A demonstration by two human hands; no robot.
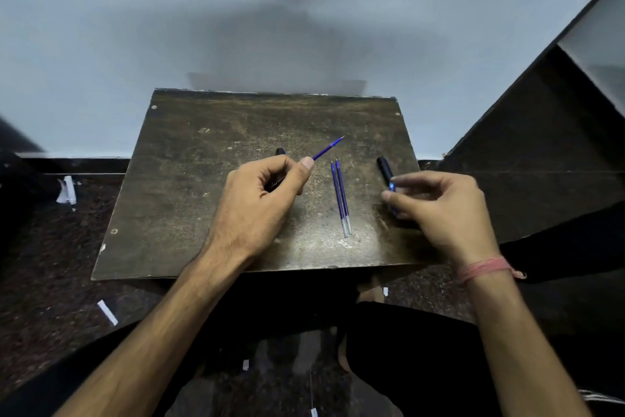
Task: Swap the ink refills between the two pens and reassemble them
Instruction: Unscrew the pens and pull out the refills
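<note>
A blue ink refill (327, 147) sticks out up and to the right from my left hand (260, 200), pinched between thumb and fingers. A dark pen barrel (280, 151) also runs through that fist, its black end showing above the knuckles. Two more blue refills (341, 200) lie side by side on the small worn wooden table (203, 146), between my hands. My right hand (443, 210) grips a black pen (385, 168) with a blue section at its fingertips; the pen's far end points away from me, and its lower part is hidden by the fingers.
A pale wall rises behind the table. A dark cabinet (548, 146) stands at the right. White paper scraps (67, 190) (107, 312) lie on the dark speckled floor. My legs in dark trousers sit below the table's near edge.
</note>
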